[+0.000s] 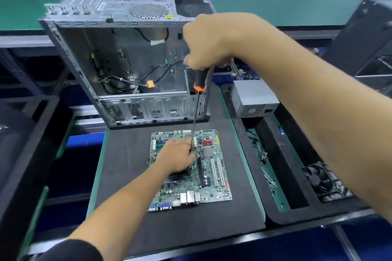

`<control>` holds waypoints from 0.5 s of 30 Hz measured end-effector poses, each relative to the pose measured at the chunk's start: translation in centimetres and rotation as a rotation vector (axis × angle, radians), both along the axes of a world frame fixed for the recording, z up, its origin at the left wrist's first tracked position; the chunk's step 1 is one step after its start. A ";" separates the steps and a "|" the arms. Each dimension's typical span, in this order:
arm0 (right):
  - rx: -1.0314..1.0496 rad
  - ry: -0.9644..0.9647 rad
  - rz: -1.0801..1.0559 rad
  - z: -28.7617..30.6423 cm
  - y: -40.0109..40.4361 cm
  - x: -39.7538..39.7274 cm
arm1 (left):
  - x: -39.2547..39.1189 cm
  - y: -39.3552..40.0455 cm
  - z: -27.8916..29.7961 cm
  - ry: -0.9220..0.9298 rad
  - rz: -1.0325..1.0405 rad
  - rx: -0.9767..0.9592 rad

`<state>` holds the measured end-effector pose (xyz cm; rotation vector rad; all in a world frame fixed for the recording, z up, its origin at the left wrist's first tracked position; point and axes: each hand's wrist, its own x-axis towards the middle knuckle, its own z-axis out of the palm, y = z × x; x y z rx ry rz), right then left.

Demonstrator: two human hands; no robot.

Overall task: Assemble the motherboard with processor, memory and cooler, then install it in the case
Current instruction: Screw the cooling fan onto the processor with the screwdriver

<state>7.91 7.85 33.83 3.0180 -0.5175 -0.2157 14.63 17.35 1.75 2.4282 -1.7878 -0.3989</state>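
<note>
In the head view, your right hand point(209, 45) is closed around the handle of the screwdriver point(199, 82), held upright above the motherboard point(214, 176). Your left hand point(177, 158) rests on the board, its fingers point(187, 144) pinching the shaft near the tip. The motherboard lies flat on the black mat of the desk point(127, 165), just in front of the open case point(118, 59).
</note>
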 end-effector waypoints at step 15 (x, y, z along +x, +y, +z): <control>0.092 -0.037 0.148 0.4 0.5 0.0 | 0.1 0.1 -0.3 0.054 0.018 -0.044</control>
